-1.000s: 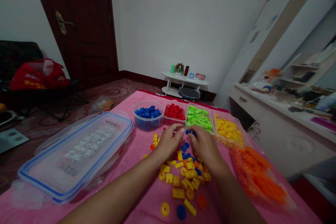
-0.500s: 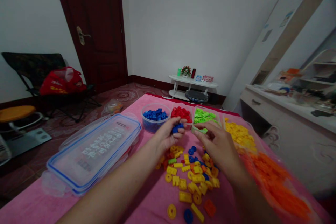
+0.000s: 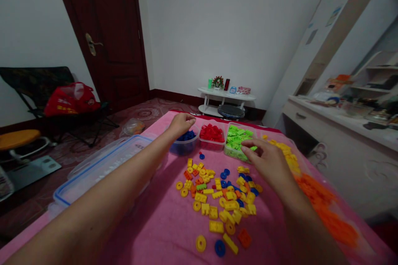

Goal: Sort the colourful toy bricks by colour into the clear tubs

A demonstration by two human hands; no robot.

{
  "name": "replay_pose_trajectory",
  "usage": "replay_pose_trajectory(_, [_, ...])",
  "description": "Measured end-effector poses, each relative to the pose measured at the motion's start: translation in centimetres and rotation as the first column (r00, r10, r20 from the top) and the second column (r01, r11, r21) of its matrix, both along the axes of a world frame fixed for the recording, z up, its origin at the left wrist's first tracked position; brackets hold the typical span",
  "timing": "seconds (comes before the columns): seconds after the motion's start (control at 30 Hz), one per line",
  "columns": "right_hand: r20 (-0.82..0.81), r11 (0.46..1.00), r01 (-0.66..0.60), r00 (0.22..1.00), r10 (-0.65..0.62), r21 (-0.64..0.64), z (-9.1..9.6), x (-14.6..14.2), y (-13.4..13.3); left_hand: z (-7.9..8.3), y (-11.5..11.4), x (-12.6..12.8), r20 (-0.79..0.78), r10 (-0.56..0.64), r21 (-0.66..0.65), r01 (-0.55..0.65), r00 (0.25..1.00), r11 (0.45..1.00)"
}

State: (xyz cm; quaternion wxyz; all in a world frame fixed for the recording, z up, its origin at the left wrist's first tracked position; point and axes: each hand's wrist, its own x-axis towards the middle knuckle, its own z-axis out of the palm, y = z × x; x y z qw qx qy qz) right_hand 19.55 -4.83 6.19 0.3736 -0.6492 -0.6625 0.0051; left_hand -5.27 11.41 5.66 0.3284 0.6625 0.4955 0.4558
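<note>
Loose toy bricks (image 3: 216, 227), mostly yellow, some blue and orange, lie scattered on pink cloth (image 3: 174, 236), many touching. Blue bricks (image 3: 188, 136) sit heaped in round clear tub (image 3: 183, 149); red bricks (image 3: 212, 132) and green bricks (image 3: 238, 134) in clear boxes (image 3: 212, 146) to its right.

No legible text. White lettering (image 3: 115, 165) on clear lid (image 3: 90, 181), too blurred to read; yellow, white characters (image 3: 66, 110) on red bag (image 3: 74, 96), likewise unreadable.

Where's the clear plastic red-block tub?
Head view, centre: red-block tub sits between the round blue-block tub, left, and the green-block tub, right.
</note>
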Motion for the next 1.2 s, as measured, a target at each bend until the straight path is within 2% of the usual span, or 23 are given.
replay_pose_trajectory(0.07, [0.043, 0.998, 0.008, 0.999, -0.006, -0.060, -0.4, 0.2, 0.3, -0.6, -1.9, 1.4, -0.245, -0.141, 0.100, 0.170, 0.959, 0.980])
replay_pose_trajectory(0.13, [0.077, 0.989, -0.005, 0.997, 0.017, -0.148, -0.9, 0.0, 0.4, -1.6, -3.8, 2.7, -0.486, -0.239, 0.080, 0.315, 0.841, 0.946])
replay_pose_trajectory(0.17, [0.095, 0.978, -0.021, 0.995, 0.041, -0.209, -1.1, -0.1, 0.4, -2.3, -4.5, 3.2, -0.578, -0.253, 0.052, 0.344, 0.776, 0.937])
replay_pose_trajectory(0.27, [0.149, 0.897, -0.073, 0.977, 0.152, -0.436, -1.3, -0.6, 0.1, -4.8, -6.1, 4.0, -0.764, -0.195, 0.026, 0.333, 0.614, 0.943])
replay_pose_trajectory(0.37, [0.188, 0.800, -0.116, 0.943, 0.276, -0.589, -1.1, -0.9, -0.7, -6.1, -6.9, 4.0, -0.816, -0.149, 0.044, 0.317, 0.558, 0.947])
replay_pose_trajectory(0.43, [0.202, 0.772, -0.143, 0.921, 0.332, -0.619, -1.0, -1.2, -1.3, -5.7, -7.4, 3.7, -0.824, -0.151, 0.031, 0.309, 0.546, 0.950])
replay_pose_trajectory(0.5, [0.185, 0.755, -0.181, 0.909, 0.373, -0.631, -1.2, -1.7, -1.6, -4.3, -8.2, 3.1, -0.849, -0.153, 0.000, 0.290, 0.505, 0.957])
replay_pose_trajectory(0.57, [0.131, 0.751, -0.246, 0.905, 0.404, -0.613, -1.7, -2.4, -1.6, -2.7, -9.1, 2.4, -0.891, -0.164, -0.044, 0.279, 0.424, 0.959])
replay_pose_trajectory(0.63, [0.076, 0.766, -0.309, 0.904, 0.421, -0.564, -2.5, -3.3, -1.4, -1.4, -10.1, 1.6, -0.928, -0.212, -0.125, 0.282, 0.307, 0.951])
replay_pose_trajectory(0.7, [0.047, 0.772, -0.346, 0.899, 0.435, -0.533, -3.4, -4.3, -1.2, -1.1, -10.8, 0.8, -0.935, -0.290, -0.221, 0.302, 0.204, 0.927])
replay_pose_trajectory(0.77, [0.056, 0.764, -0.366, 0.885, 0.463, -0.532, -4.3, -5.0, -1.0, -1.4, -11.1, 0.2, -0.923, -0.347, -0.281, 0.325, 0.168, 0.903])
replay_pose_trajectory(0.9, [0.156, 0.782, -0.292, 0.884, 0.440, -0.551, -5.4, -5.2, -0.8, -2.7, -10.9, -0.4, -0.911, -0.351, -0.277, 0.306, 0.219, 0.911])
replay_pose_trajectory(1.0, [0.212, 0.816, -0.202, 0.907, 0.365, -0.541, -5.6, -4.5, -0.8, -3.4, -10.4, -0.7, -0.876, -0.350, -0.256, 0.294, 0.333, 0.921])
replay_pose_trajectory(1.1, [0.209, 0.845, -0.194, 0.919, 0.334, -0.498, -5.6, -3.9, -0.7, -4.1, -9.8, -0.8, -0.739, -0.372, -0.235, 0.303, 0.561, 0.924])
replay_pose_trajectory(1.17, [0.201, 0.862, -0.199, 0.925, 0.322, -0.466, -5.6, -3.8, -0.6, -4.5, -9.4, -0.7, -0.497, -0.410, -0.289, 0.299, 0.765, 0.909])
replay_pose_trajectory(1.2, [0.199, 0.869, -0.199, 0.928, 0.316, -0.453, -5.6, -3.9, -0.5, -4.5, -9.3, -0.5, -0.308, -0.414, -0.335, 0.309, 0.857, 0.890])
